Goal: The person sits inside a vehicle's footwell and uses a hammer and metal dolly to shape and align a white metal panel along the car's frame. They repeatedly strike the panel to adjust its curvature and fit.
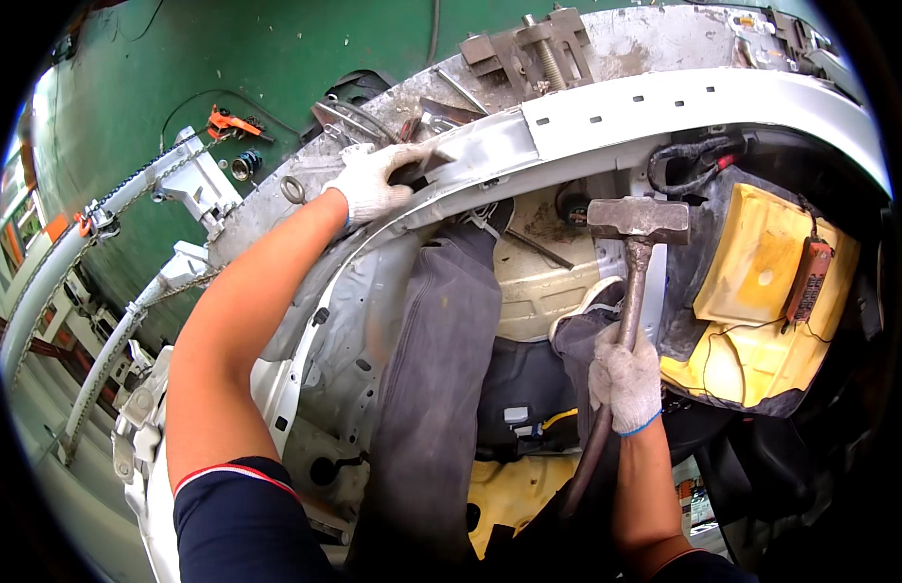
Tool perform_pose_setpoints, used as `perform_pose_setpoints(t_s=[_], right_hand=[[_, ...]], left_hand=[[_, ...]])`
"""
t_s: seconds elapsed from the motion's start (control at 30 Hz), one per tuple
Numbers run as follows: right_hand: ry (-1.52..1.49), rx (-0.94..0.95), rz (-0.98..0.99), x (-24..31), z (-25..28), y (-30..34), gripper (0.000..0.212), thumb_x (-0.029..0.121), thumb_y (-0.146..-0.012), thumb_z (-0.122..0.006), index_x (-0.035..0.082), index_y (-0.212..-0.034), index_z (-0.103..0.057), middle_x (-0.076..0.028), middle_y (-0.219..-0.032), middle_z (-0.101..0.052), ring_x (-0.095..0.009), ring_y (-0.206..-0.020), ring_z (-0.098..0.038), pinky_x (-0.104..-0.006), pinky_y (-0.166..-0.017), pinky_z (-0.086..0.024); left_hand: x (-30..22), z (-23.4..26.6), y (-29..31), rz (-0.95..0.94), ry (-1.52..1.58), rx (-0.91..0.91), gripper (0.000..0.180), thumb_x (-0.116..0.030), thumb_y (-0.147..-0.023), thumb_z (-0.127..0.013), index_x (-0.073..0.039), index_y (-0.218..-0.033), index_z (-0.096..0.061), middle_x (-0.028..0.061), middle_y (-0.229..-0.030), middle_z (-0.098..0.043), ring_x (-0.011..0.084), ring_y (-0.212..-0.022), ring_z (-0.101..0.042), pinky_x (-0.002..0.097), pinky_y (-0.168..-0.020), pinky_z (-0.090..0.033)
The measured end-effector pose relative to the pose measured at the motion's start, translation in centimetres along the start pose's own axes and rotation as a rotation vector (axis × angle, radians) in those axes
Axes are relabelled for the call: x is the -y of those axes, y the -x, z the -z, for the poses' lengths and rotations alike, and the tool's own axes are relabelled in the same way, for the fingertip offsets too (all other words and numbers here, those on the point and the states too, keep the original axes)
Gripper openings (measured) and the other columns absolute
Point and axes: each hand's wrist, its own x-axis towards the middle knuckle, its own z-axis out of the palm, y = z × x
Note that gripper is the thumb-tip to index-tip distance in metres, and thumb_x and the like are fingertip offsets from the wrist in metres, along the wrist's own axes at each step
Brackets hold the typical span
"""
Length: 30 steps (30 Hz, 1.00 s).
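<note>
In a white work glove, my right hand (626,379) is wrapped around the handle of a sledgehammer (638,222). The heavy rusty head points away from me, above the car body's floor; the handle's lower end runs down past my wrist. Off to the left, my gloved left hand (378,180) rests on the outer edge of the curved silver body sill (490,146), fingers apart and stretched along the metal. A dark shape lies by its fingertips; whether the hand touches it I cannot tell. My legs in grey trousers (441,321) stand inside the car's door opening.
Beyond the sill, a metal bench (626,44) carries a screw clamp (538,53) and several loose tools (441,117). At right sits a yellow foam seat (752,262) with a red remote control (809,280) on it. Chains (86,219) hang by a pulling arm at left.
</note>
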Motion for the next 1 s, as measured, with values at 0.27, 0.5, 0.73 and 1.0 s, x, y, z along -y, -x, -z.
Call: perform_pose_setpoints(t_s=[0.27,0.5,0.73,1.0], right_hand=[[-0.003,0.025,-0.08,0.3,-0.2,-0.5,0.015,0.013,-0.093,-0.067,0.008,-0.094,-0.054,0.001,-0.061,-0.049,-0.011,-0.041,-0.046,-0.0273,-0.036,-0.039],[-0.029,-0.003,-0.123,0.3,-0.2,-0.7,0.009,0.009,-0.093,-0.063,0.008,-0.095,-0.054,0.001,-0.06,-0.048,-0.011,-0.039,-0.045,-0.027,-0.036,-0.039],[-0.04,0.027,-0.063,0.1,0.3,-1.5,0.013,0.012,-0.094,-0.064,0.007,-0.099,-0.053,0.002,-0.061,-0.045,-0.01,-0.039,-0.042,-0.0277,-0.035,-0.039],[-0.011,-0.001,-0.073,0.2,-0.1,-2.0,0.016,0.015,-0.094,-0.065,0.007,-0.098,-0.052,0.002,-0.061,-0.044,-0.01,-0.039,-0.041,-0.0276,-0.035,-0.039]], left_hand=[[0.1,-2.4,-3.1,0.036,-0.04,-0.026,0.049,-0.038,-0.088,-0.08,-0.006,-0.124,-0.07,0.0146,-0.143,-0.061,0.0318,-0.129,-0.061,0.0387,-0.111,-0.048],[-1.6,-1.1,-1.1,0.123,-0.014,-0.109,0.041,-0.041,-0.09,-0.079,-0.002,-0.101,-0.075,0.0142,-0.095,-0.076,0.0293,-0.089,-0.072,0.0395,-0.084,-0.057],[-1.2,-0.5,-0.1,0.246,-0.026,-0.048,0.04,-0.043,-0.092,-0.077,-0.003,-0.095,-0.076,0.0122,-0.081,-0.075,0.0224,-0.074,-0.071,0.0371,-0.074,-0.057],[-2.0,-1.3,0.8,0.365,0.029,-0.009,0.037,-0.037,-0.095,-0.071,0.0,-0.096,-0.074,0.0129,-0.081,-0.073,0.0224,-0.075,-0.069,0.0367,-0.074,-0.056]])
